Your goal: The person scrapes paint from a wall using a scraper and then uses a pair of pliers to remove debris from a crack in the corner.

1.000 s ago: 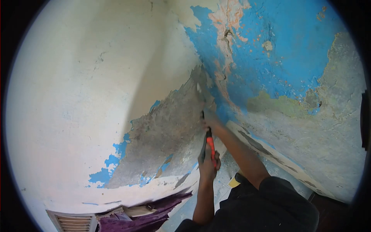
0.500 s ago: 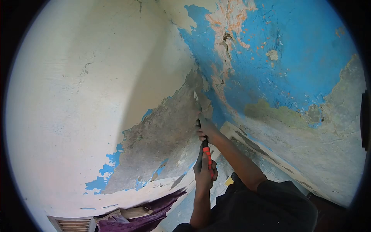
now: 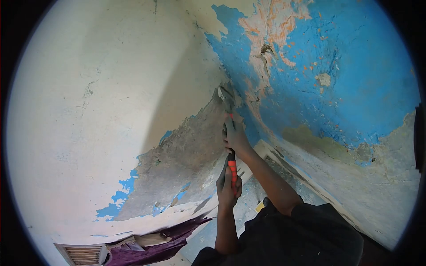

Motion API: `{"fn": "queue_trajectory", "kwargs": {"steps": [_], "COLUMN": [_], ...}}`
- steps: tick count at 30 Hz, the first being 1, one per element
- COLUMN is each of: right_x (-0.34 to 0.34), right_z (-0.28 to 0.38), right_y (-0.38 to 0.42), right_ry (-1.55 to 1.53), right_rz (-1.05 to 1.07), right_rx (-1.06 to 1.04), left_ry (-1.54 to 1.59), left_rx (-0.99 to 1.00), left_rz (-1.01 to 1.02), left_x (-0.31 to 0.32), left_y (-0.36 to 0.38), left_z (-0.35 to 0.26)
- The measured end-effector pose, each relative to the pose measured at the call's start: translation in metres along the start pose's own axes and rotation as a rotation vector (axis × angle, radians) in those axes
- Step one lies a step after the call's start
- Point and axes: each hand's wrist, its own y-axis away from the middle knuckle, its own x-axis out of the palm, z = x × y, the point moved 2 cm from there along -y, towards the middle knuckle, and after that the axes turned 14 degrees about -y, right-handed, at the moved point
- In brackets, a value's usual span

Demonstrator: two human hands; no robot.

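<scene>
A long-handled scraper with a red and black grip points up toward the corner of the walls. Its metal blade lies against the left wall, at the upper tip of a bare grey patch. My left hand is wrapped round the lower red part of the grip. Higher up, near the blade, my right hand closes round the handle, hiding part of it. Cream paint with a ragged edge borders the grey patch.
Blue, peeling paint covers the right wall, with a cracked hole near the corner. Purple cloth and a slatted vent are at the lower left. A small yellow object lies beside my dark clothing.
The scraper and both hands have moved up along the left wall. Its blade now sits at the top of the grey patch and looks wider. The view has shifted slightly.
</scene>
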Motion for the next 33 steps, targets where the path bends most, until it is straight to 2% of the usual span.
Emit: {"fn": "queue_trajectory", "kwargs": {"steps": [4,8,17,23,27,28,30,33], "right_x": [-0.011,-0.017,-0.017,-0.015,-0.012,-0.011,-0.005,-0.011], "right_z": [-0.015,-0.017,-0.013,-0.007,-0.008,-0.01,-0.011,0.0], "right_y": [0.006,0.01,0.001,0.003,0.005,0.011,0.02,-0.003], "right_ry": [0.009,-0.033,-0.043,-0.113,-0.19,-0.176,-0.162,-0.211], "right_rz": [0.109,0.154,0.169,0.175,0.179,0.183,0.196,0.131], "right_rx": [0.041,0.122,0.158,0.206,0.205,0.245,0.3,0.183], "left_ry": [-0.003,0.002,0.004,-0.076,-0.079,-0.097,-0.088,-0.176], "left_rx": [0.034,0.022,0.026,0.014,-0.075,-0.002,-0.014,-0.033], "left_rz": [-0.087,-0.085,-0.118,-0.145,-0.198,-0.19,-0.228,-0.219], "left_x": [0.011,0.007,0.01,0.018,0.007,0.007,0.011,0.016], "left_y": [0.016,0.007,-0.001,0.01,0.013,0.024,0.031,0.011], "left_z": [0.014,0.042,0.039,0.014,0.022,0.016,0.01,-0.004]}}
